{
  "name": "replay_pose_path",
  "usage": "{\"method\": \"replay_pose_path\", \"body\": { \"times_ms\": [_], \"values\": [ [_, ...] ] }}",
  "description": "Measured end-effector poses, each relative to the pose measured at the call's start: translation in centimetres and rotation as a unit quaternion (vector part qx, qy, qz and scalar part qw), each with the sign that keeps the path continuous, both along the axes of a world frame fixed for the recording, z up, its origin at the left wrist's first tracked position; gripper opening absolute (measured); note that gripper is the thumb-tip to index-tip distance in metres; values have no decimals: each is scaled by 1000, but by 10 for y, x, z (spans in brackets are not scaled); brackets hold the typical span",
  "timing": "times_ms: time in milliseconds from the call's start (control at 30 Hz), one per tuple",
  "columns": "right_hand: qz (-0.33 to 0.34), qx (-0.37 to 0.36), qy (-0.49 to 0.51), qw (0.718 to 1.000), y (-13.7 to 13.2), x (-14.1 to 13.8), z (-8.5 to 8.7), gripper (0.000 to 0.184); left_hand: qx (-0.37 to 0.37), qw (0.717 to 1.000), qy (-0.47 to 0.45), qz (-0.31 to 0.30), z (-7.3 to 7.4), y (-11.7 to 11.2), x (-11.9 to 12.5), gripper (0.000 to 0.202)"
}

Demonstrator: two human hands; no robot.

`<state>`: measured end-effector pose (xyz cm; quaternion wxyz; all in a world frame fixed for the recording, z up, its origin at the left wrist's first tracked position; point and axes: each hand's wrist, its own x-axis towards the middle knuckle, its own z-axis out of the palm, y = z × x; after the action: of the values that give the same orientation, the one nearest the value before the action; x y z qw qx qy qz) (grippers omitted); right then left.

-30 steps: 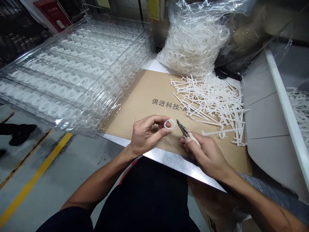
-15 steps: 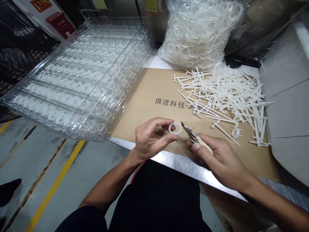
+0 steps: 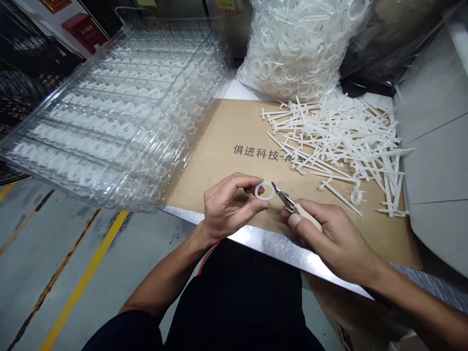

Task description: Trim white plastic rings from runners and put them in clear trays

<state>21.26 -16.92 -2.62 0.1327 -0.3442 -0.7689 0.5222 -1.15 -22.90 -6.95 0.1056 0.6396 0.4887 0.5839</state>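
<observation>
Left hand [image 3: 228,202] pinches white ring [image 3: 266,199]; right hand [image 3: 329,234] grips beige-handled nippers [image 3: 298,209] (tips just beside ring).

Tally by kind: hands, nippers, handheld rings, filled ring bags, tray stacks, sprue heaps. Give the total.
Hands: 2 (left hand, right hand)
Nippers: 1 pair
Handheld white ring: 1
Clear bag of rings: 1
Stack of clear trays: 1
Heap of white sprues: 1
Total: 7

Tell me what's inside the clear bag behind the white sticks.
The bag holds many whitish rings, seen through its plastic. Those deeper in are covered by the outer ones.
</observation>
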Motion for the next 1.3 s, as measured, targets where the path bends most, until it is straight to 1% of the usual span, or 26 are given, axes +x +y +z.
{"method": "replay_pose_path", "body": {
  "times_ms": [433,633,833,1033,1167,1233,1300],
  "values": [
    [1,-9,-2,1000,0,0,0,28,7,1000,19,7,4,0,0,34],
    [1,-9,-5,1000,-1,2,1,28,5,1000,15,5,3,0,0,33],
    [5,-4,-17,1000,0,0,3,29,26,999,24,8,2,1,0,35],
    [11,-8,-8,1000,0,1,3,29,34,999,35,15,3,1,1,34],
    [-3,-43,10,999,1,2,1,29,49,998,41,6,5,3,1,35],
    [-31,-79,41,996,1,1,-2,29,63,997,51,-19,7,3,2,34],
    [-74,-116,85,987,1,-1,-5,30,69,994,65,-62,9,3,5,33]
  ]
}}
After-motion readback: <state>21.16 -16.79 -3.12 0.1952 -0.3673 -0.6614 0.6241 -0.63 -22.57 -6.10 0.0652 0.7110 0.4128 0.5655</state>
